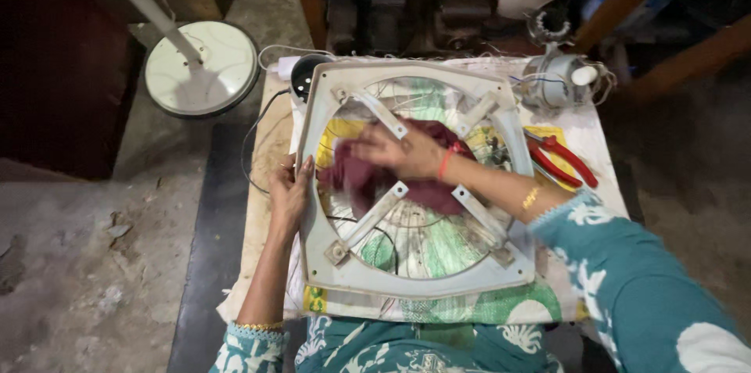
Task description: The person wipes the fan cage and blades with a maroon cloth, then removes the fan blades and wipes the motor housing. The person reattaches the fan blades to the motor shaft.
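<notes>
A square white fan frame (415,283) with diagonal struts lies flat on a cloth-covered table (258,209). My left hand (289,189) grips the frame's left edge. Inside the frame's round opening, my right hand (395,150) presses a dark maroon cloth (360,177) against the struts near the centre. The cloth looks blurred under the hand. A red thread and a gold bangle sit on my right wrist.
Red-handled pliers (567,158) lie on the table at the right. A small motor (551,80) with loose wires sits at the back right. A round white stand base (203,68) with a pole rests on the floor at the left. Thin wires trail off the table's left side.
</notes>
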